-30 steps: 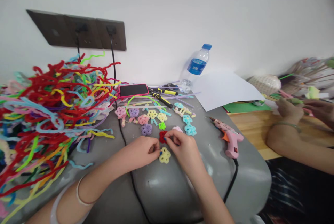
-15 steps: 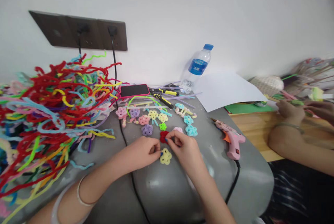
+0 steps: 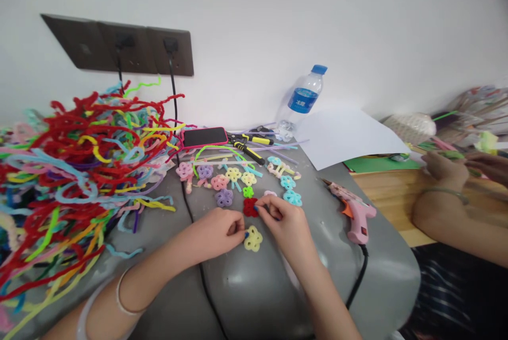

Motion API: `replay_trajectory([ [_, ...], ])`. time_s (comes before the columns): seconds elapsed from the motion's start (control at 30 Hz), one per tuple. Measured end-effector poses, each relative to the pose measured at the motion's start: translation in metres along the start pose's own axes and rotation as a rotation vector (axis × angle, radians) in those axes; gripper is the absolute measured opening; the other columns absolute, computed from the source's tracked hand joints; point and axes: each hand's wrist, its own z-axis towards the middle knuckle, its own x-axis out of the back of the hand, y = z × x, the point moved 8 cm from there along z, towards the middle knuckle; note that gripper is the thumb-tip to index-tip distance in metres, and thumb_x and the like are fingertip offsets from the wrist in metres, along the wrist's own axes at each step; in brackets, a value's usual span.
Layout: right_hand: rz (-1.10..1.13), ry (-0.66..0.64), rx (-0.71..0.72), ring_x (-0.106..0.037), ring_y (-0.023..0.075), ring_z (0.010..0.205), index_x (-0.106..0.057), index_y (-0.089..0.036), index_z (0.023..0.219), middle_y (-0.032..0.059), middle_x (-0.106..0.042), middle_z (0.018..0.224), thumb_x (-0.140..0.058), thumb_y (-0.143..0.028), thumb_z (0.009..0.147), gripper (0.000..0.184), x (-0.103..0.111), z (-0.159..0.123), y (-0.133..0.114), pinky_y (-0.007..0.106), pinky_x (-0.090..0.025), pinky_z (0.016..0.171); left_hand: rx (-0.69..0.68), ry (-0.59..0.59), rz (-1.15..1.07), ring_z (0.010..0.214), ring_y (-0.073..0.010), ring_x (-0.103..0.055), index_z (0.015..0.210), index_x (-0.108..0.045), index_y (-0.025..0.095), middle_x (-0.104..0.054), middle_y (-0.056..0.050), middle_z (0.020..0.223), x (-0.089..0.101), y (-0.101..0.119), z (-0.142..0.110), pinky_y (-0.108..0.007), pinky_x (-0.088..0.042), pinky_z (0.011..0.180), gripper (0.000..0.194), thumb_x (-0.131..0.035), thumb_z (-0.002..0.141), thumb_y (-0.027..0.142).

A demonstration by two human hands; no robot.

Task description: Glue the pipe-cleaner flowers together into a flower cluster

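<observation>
My left hand [image 3: 224, 230] pinches the left edge of a pale yellow pipe-cleaner flower [image 3: 254, 239] just above the grey surface. Closed at the fingertips, my right hand [image 3: 286, 221] grips the right edge of a red pipe-cleaner flower [image 3: 250, 207], which lies a little farther back. Directly behind the red one is a small green flower [image 3: 248, 192]. Purple flowers [image 3: 224, 198], pink ones and blue ones [image 3: 292, 198] are spread around in a loose group. A pale pink flower [image 3: 270, 193] is partly hidden behind my right hand.
A tangled heap of pipe cleaners [image 3: 91, 155] fills the left side. At the back are a phone [image 3: 205, 137], pliers [image 3: 248, 150] and a water bottle [image 3: 304, 98]. A pink glue gun [image 3: 355, 213] lies right, its cord running forward. Another person's arm [image 3: 448, 208] is at far right.
My right fingertips have shifted slightly right, so more of the red flower shows. My left hand keeps its pinch on the yellow flower. The whole view has shifted a little.
</observation>
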Motion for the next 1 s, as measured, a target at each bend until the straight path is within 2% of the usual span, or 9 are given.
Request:
replay_trajectory([
  [0.3,-0.037,-0.049,-0.042,-0.034,0.0114,0.048,-0.071,-0.019,0.078,-0.0073,-0.03,0.054,-0.057,-0.022,0.082,0.015,-0.012,0.003,0.008,0.023,-0.026,0.05,0.006,-0.005,-0.003,0.055,-0.0114,-0.047,0.075,-0.062,0.019,-0.052,0.005,0.058,0.0,0.001,-0.001,-0.024,-0.028,0.054,0.013,-0.053,0.083,0.024],
  [0.57,0.037,-0.028,-0.03,-0.031,0.0112,0.05,-0.069,-0.019,0.077,-0.008,-0.027,0.055,-0.057,-0.024,0.083,0.014,-0.009,0.001,0.008,0.023,-0.026,0.051,0.006,-0.008,0.009,0.054,-0.0114,-0.046,0.075,-0.062,0.019,-0.051,0.005,0.058,0.001,0.001,-0.001,-0.024,-0.027,0.053,0.014,-0.053,0.083,0.025],
  [0.8,0.188,0.067,-0.031,-0.03,0.0112,0.051,-0.064,-0.017,0.097,-0.0099,-0.023,0.06,-0.05,-0.031,0.09,0.022,0.0,-0.004,0.01,0.023,-0.03,0.054,0.003,-0.003,-0.001,0.055,-0.011,-0.047,0.074,-0.059,0.019,-0.053,0.005,0.059,0.001,0.001,-0.002,-0.023,-0.028,0.053,0.012,-0.053,0.082,0.024],
  [1.0,0.085,-0.054,-0.057,-0.034,0.0113,0.049,-0.066,-0.016,0.113,-0.0103,-0.029,0.058,-0.056,-0.032,0.086,0.032,-0.012,-0.008,0.01,0.022,-0.03,0.053,0.002,-0.004,0.002,0.055,-0.0109,-0.047,0.073,-0.059,0.019,-0.052,0.005,0.059,0.001,0.003,-0.002,-0.023,-0.028,0.054,0.012,-0.053,0.083,0.024],
])
